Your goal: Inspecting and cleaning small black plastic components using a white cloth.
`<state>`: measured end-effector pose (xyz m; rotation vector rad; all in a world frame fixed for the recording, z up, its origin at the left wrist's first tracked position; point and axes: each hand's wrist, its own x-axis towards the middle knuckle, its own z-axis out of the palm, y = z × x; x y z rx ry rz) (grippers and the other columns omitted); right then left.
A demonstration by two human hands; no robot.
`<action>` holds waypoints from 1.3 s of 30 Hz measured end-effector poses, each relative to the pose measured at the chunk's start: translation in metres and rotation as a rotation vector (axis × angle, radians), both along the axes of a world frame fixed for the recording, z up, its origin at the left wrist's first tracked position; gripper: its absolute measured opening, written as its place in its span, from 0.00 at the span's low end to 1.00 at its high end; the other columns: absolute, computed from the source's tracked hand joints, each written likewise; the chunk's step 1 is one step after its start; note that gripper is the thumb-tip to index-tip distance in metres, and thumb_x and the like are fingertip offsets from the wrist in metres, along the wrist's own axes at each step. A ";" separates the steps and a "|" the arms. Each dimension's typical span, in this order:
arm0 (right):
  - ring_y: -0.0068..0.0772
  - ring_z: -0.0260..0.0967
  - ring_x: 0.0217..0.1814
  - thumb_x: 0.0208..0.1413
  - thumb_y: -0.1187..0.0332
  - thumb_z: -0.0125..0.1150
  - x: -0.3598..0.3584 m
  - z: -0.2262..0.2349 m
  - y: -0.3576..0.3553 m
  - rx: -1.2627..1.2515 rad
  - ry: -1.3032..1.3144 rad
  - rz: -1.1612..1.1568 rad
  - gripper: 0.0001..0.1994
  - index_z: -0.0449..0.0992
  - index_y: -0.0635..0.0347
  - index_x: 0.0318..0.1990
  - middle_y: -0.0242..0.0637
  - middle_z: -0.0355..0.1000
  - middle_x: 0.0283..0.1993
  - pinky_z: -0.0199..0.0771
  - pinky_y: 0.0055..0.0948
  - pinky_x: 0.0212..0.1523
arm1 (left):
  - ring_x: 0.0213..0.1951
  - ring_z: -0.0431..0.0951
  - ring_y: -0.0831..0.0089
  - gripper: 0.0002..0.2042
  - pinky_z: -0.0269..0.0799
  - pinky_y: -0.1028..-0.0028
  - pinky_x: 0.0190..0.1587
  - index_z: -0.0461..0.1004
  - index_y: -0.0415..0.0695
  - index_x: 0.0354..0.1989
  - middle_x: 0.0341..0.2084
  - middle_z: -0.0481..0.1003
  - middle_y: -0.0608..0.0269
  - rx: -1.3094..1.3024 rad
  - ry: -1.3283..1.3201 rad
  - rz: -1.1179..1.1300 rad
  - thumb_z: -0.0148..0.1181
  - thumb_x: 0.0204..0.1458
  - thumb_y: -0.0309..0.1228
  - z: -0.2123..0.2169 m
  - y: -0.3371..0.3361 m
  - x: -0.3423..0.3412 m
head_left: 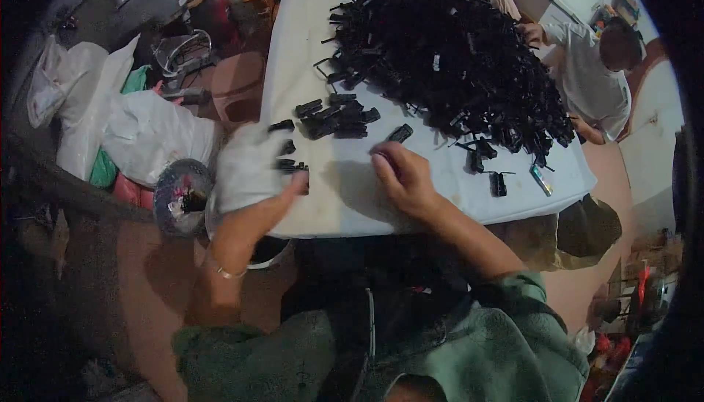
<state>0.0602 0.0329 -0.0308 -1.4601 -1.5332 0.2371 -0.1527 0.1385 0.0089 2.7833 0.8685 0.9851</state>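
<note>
My left hand [275,204], a band at its wrist, is at the table's left edge beside a white, bag-like thing [249,164]. Motion smears both, and most of that hand's fingers are hidden. A few small black plastic parts [282,126] show right by the white thing. My right hand [405,181] is over the table with its fingers curled in; what they hold, if anything, is hidden. Just beyond its fingertips lies a single black part [400,134]. Between and beyond my hands, several black parts [337,117] lie grouped together on the cloth.
A large heap of black parts [447,50] covers the far right of the cloth-covered table [301,28]. Another person [590,72] reaches into it from the right. Near the front right corner lies a shiny strip [541,181]. White sacks [158,134] and a brown stool [238,83] stand left.
</note>
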 end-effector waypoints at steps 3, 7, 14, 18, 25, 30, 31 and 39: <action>0.32 0.66 0.25 0.52 0.71 0.51 0.016 -0.004 -0.024 -0.030 0.012 -0.097 0.05 0.70 0.63 0.33 0.41 0.68 0.25 0.66 0.27 0.28 | 0.42 0.66 0.55 0.25 0.63 0.61 0.44 0.68 0.42 0.43 0.37 0.68 0.49 0.029 0.171 -0.162 0.62 0.34 0.40 0.021 0.000 0.066; 0.31 0.65 0.25 0.52 0.72 0.51 0.022 -0.006 -0.032 -0.108 0.026 -0.101 0.05 0.69 0.64 0.32 0.42 0.68 0.25 0.66 0.26 0.28 | 0.40 0.68 0.55 0.24 0.64 0.62 0.42 0.68 0.45 0.42 0.34 0.69 0.50 0.043 0.117 -0.179 0.61 0.35 0.43 -0.007 0.026 0.111; 0.31 0.64 0.23 0.51 0.72 0.51 0.025 -0.004 -0.033 -0.092 -0.035 -0.029 0.05 0.69 0.64 0.32 0.41 0.67 0.23 0.65 0.26 0.26 | 0.34 0.72 0.58 0.13 0.68 0.61 0.34 0.72 0.50 0.33 0.32 0.70 0.55 -0.019 0.408 0.019 0.58 0.38 0.39 -0.014 0.013 0.099; 0.42 0.65 0.25 0.51 0.70 0.51 0.024 -0.002 -0.031 -0.126 -0.022 -0.034 0.06 0.68 0.64 0.31 0.45 0.66 0.24 0.65 0.32 0.27 | 0.36 0.69 0.54 0.15 0.65 0.61 0.38 0.70 0.46 0.37 0.32 0.69 0.51 0.005 0.284 -0.037 0.57 0.38 0.35 -0.014 0.003 0.052; 0.39 0.66 0.24 0.50 0.72 0.51 0.024 -0.007 -0.029 -0.066 -0.055 -0.024 0.05 0.69 0.64 0.32 0.44 0.67 0.24 0.65 0.28 0.26 | 0.37 0.70 0.52 0.16 0.66 0.62 0.41 0.69 0.43 0.38 0.33 0.70 0.51 -0.087 0.092 0.039 0.56 0.39 0.35 -0.043 0.030 -0.023; 0.35 0.64 0.22 0.51 0.71 0.52 0.022 -0.006 -0.025 -0.084 -0.088 -0.011 0.05 0.69 0.64 0.32 0.43 0.66 0.23 0.65 0.26 0.26 | 0.42 0.68 0.53 0.20 0.61 0.63 0.47 0.68 0.41 0.42 0.38 0.70 0.49 0.011 -0.008 0.237 0.53 0.42 0.39 -0.045 0.042 -0.021; 0.33 0.63 0.22 0.51 0.71 0.52 0.021 -0.008 -0.024 -0.078 -0.070 -0.016 0.05 0.69 0.64 0.32 0.42 0.66 0.23 0.64 0.26 0.25 | 0.45 0.67 0.53 0.21 0.59 0.63 0.49 0.68 0.42 0.43 0.40 0.69 0.47 0.139 -0.056 0.182 0.53 0.42 0.41 -0.040 0.041 -0.008; 0.47 0.66 0.26 0.50 0.69 0.52 0.026 -0.011 -0.025 0.017 0.010 -0.099 0.06 0.68 0.63 0.31 0.47 0.67 0.24 0.66 0.34 0.27 | 0.46 0.67 0.58 0.31 0.58 0.70 0.51 0.64 0.35 0.48 0.44 0.66 0.46 -0.692 0.306 -0.058 0.54 0.44 0.50 -0.024 -0.005 0.127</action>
